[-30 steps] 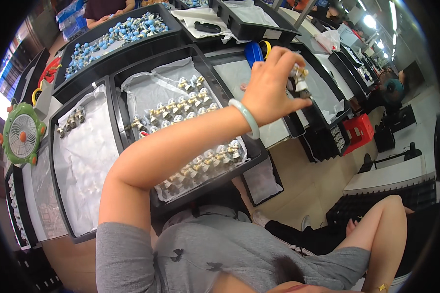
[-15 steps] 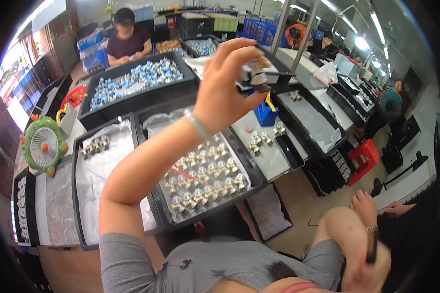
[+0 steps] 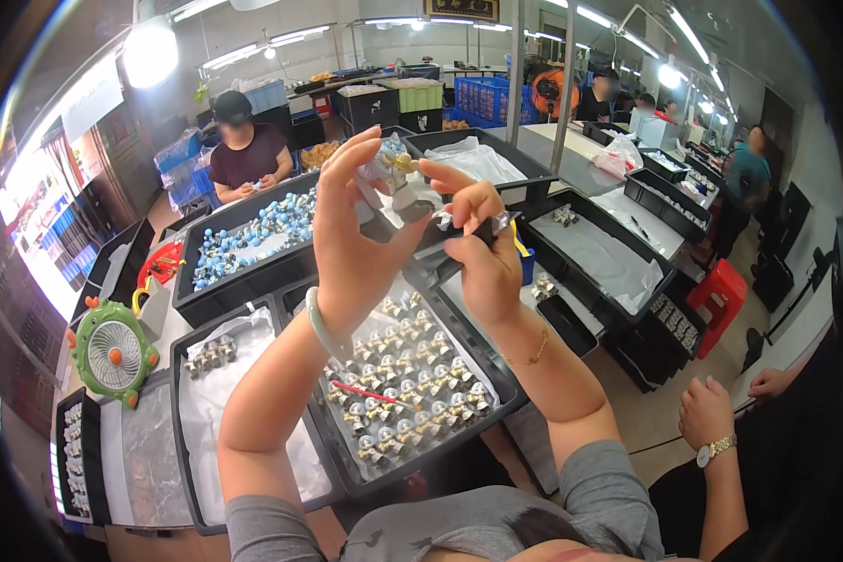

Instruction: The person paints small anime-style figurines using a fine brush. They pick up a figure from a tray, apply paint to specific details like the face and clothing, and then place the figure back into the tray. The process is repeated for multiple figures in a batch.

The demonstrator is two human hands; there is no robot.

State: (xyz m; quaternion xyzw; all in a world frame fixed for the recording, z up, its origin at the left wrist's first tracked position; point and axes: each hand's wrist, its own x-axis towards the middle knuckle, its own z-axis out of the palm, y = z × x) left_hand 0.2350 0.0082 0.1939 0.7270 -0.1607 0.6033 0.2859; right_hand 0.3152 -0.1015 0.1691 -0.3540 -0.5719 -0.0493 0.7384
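Pinching from the white-and-yellow toy figurine's (image 3: 403, 194) left: left hand (image 3: 345, 234), nearer, clamped on it; long axis near upright, base down. Just right of figurine: right hand (image 3: 493, 270), fingers together on small dark item (image 3: 482, 232), kind unclear.

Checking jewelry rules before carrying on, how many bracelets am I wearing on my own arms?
2: a pale green bangle below your left hand, and a thin gold-coloured chain below your right hand. Another fine one could be hidden.

It is a factory workshop: rows of figurines (image 3: 406, 431) in trays (image 3: 515, 397), plastic crates (image 3: 482, 97), strip lights (image 3: 690, 39) overhead.
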